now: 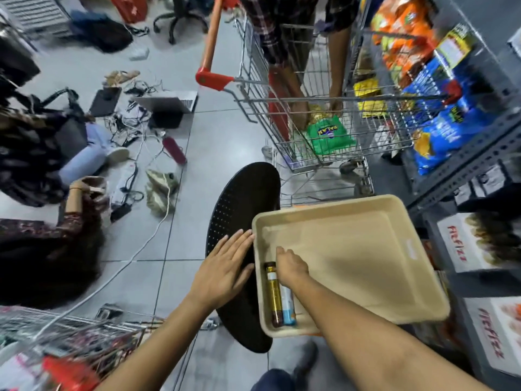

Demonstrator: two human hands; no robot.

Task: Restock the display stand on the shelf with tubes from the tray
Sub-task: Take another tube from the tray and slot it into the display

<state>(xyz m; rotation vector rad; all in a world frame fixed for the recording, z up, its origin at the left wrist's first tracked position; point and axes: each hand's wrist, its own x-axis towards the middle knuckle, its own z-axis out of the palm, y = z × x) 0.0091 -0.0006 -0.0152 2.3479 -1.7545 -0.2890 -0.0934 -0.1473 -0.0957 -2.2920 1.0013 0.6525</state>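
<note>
Tray [366,249]: beige, shallow, rounded corners, resting on a black perforated oval board [239,210]; its right edge lies near the grey shelf [462,165]. Two tubes lie side by side in the tray's near-left corner, touching along their length. Gold tube [274,294]: amber-gold body, dark cap at the far end, white label band below the cap, dark red near end. Blue tube [288,306]: light blue body, orange at the near end; its far half is hidden under the right hand [290,268]. Right hand reaches into the tray from the near side, knuckles up, fingers curled down over the far ends of the tubes; whether they grip a tube, cannot tell. Left hand [225,266] lies flat on the board just outside the tray's left wall, fingers spread and extended, holding nothing, fingertips touching the wall. Surroundings: wire cart [310,114] with orange handle stands beyond the tray, another person's arms reaching into it onto a green packet [329,135]; snack bags [439,108] on the shelf at right; white boxes [476,241] with red lettering on the lower shelf; cables [132,131] and a laptop [169,104] on the tiled floor at left. Both tubes run long axis parallel to the tray's left wall, gold tube's cap pointing away from the wearer.
</note>
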